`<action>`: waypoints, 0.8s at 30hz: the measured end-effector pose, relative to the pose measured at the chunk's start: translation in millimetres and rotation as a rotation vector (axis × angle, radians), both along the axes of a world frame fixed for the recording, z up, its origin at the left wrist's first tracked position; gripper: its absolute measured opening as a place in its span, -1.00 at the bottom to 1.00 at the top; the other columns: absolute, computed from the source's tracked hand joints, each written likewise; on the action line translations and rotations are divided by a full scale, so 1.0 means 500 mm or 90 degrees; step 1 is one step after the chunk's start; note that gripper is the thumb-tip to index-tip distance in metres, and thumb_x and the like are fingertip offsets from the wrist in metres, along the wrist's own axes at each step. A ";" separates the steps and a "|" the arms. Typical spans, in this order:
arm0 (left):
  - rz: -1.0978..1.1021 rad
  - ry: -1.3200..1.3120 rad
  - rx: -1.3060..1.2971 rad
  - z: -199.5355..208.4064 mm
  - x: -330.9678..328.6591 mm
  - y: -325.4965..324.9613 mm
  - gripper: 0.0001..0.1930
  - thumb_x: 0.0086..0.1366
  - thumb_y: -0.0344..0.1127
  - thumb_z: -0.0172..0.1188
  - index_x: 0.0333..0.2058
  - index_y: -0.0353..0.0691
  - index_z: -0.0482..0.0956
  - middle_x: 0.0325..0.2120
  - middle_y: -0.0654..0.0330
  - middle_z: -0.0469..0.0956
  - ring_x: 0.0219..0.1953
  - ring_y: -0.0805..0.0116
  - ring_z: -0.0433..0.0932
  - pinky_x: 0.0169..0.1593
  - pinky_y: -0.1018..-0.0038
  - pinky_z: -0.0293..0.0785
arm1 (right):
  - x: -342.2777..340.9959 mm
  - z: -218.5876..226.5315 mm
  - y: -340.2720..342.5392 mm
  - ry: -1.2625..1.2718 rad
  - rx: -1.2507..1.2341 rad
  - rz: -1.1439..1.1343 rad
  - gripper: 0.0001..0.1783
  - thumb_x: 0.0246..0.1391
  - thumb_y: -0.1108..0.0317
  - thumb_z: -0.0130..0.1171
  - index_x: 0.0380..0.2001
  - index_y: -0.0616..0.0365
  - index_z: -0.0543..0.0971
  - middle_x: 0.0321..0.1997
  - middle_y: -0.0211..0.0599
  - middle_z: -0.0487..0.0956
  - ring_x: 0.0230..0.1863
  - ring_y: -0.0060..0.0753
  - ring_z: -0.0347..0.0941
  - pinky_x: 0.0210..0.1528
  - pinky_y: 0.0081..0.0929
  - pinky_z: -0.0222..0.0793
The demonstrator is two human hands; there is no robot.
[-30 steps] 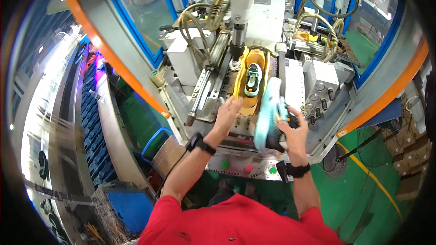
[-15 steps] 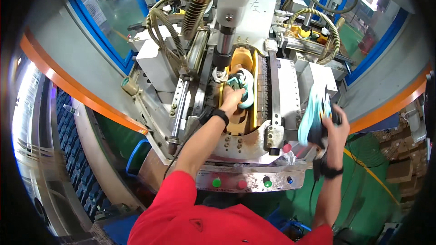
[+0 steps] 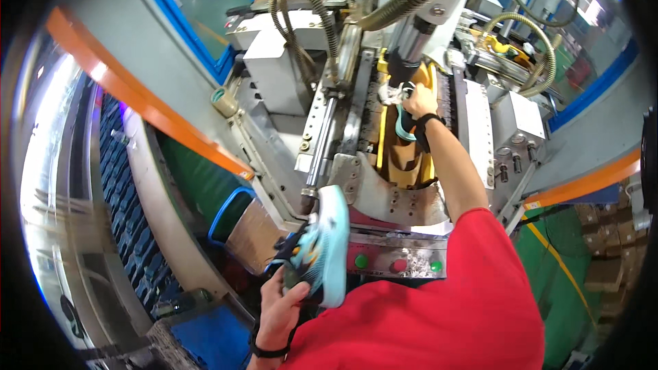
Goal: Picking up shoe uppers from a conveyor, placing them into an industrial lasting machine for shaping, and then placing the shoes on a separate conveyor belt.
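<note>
A light blue and black sneaker is gripped in my left hand, low in front of me, its pale sole facing right. The thumb presses on the dark heel end, and the toe points up and away. My right hand reaches into the press machine and closes over a second sneaker, which sits in the yellow-sided mould. Only a turquoise and dark part of that shoe shows; my hand hides much of the rest. White cloth-like material lies beside my fingers, under the metal ram.
A front panel carries green and red buttons. Ribbed hoses and metal rods flank the mould. An orange-edged guard curves at the left, before a dark blue textured conveyor. Cardboard boxes are stacked at the right.
My left hand has come out of the mould with a sneaker and swung to the lower left. My right hand has carried the other sneaker from the right into the mould.
</note>
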State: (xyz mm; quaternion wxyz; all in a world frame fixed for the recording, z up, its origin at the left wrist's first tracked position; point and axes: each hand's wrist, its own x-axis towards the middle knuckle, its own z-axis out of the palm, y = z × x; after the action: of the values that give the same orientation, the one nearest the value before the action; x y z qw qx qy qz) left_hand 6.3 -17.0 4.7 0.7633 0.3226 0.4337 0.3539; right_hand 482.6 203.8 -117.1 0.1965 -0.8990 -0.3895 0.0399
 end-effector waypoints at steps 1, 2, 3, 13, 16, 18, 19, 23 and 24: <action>0.068 -0.007 -0.013 0.008 -0.020 -0.022 -0.46 0.19 -0.42 0.26 0.13 -0.45 0.35 -0.05 0.10 0.54 -0.08 0.32 0.58 0.06 0.39 0.48 | -0.008 -0.043 0.005 -0.024 0.017 -0.027 -0.56 -0.05 0.14 0.24 -0.18 0.25 0.55 -0.19 0.11 0.64 -0.14 0.10 0.60 -0.06 -0.13 0.51; 0.128 0.014 -0.007 0.002 -0.045 -0.051 -0.47 0.20 -0.43 0.24 0.14 -0.45 0.35 -0.06 0.09 0.55 -0.05 0.29 0.58 0.08 0.39 0.48 | -0.035 -0.058 0.002 -0.053 0.028 -0.009 -0.54 -0.01 0.19 0.20 -0.09 0.24 0.44 -0.20 0.12 0.63 -0.17 0.12 0.61 -0.08 -0.11 0.52; 0.181 0.025 0.003 0.007 -0.051 -0.068 -0.51 0.22 -0.41 0.22 0.11 -0.43 0.38 -0.08 0.09 0.56 -0.09 0.27 0.60 -0.01 0.35 0.54 | -0.045 -0.057 -0.002 -0.054 0.020 -0.035 -0.55 0.03 0.25 0.16 -0.05 0.22 0.35 -0.23 0.13 0.62 -0.19 0.17 0.60 -0.13 -0.08 0.53; 0.448 0.032 -0.086 -0.068 -0.087 -0.193 -0.73 0.28 -0.33 0.22 -0.10 -0.32 0.49 -0.27 0.14 0.60 -0.29 0.29 0.64 -0.27 0.35 0.59 | -0.394 0.086 -0.425 0.033 0.314 0.416 -0.86 0.00 0.40 0.15 -0.31 0.12 0.53 -0.40 -0.10 0.53 -0.34 0.00 0.52 -0.33 -0.14 0.46; 0.452 0.029 -0.098 -0.056 -0.053 -0.199 -0.74 0.29 -0.31 0.21 -0.12 -0.33 0.50 -0.26 0.10 0.61 -0.27 0.21 0.64 -0.21 0.25 0.60 | -0.510 -0.068 -0.519 0.195 0.232 0.459 -0.81 -0.04 0.37 0.18 -0.29 0.12 0.56 -0.29 -0.19 0.55 -0.18 -0.10 0.52 -0.22 -0.20 0.50; 0.439 0.032 -0.101 -0.054 -0.042 -0.212 -0.74 0.29 -0.31 0.21 -0.12 -0.33 0.50 -0.26 0.10 0.61 -0.26 0.21 0.64 -0.20 0.24 0.60 | -0.544 -0.204 -0.537 0.206 0.130 0.486 -0.75 0.00 0.31 0.18 -0.23 0.12 0.50 -0.18 -0.11 0.49 -0.18 -0.04 0.49 -0.23 -0.15 0.50; 0.429 0.027 -0.104 -0.055 -0.038 -0.216 -0.74 0.29 -0.31 0.21 -0.12 -0.33 0.50 -0.27 0.09 0.61 -0.26 0.20 0.64 -0.18 0.23 0.60 | -0.553 -0.249 -0.538 0.219 0.121 0.489 -0.74 0.02 0.30 0.17 -0.22 0.14 0.46 -0.16 -0.06 0.46 -0.21 -0.01 0.49 -0.25 -0.13 0.51; 0.410 0.030 -0.111 -0.046 -0.024 -0.248 -0.77 0.30 -0.32 0.19 -0.15 -0.32 0.51 -0.27 0.12 0.62 -0.27 0.23 0.64 -0.21 0.30 0.59 | -0.548 -0.352 -0.532 0.104 0.181 0.597 -0.73 0.03 0.30 0.16 -0.20 0.13 0.46 -0.14 -0.04 0.44 -0.19 0.04 0.48 -0.24 -0.10 0.51; 0.424 0.048 -0.117 -0.042 -0.016 -0.252 -0.79 0.32 -0.30 0.17 -0.16 -0.30 0.51 -0.27 0.13 0.62 -0.28 0.25 0.63 -0.22 0.32 0.58 | -0.549 -0.346 -0.533 0.107 0.164 0.585 -0.71 0.02 0.29 0.18 -0.18 0.13 0.46 -0.15 -0.06 0.45 -0.21 0.03 0.48 -0.24 -0.11 0.51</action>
State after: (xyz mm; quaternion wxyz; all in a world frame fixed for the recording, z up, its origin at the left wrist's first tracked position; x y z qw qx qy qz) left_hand -1.7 -142.9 -16.3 0.6152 0.1064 0.5729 0.5310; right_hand 208.3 -62.5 -289.9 0.2986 -0.5959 -0.7309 0.1464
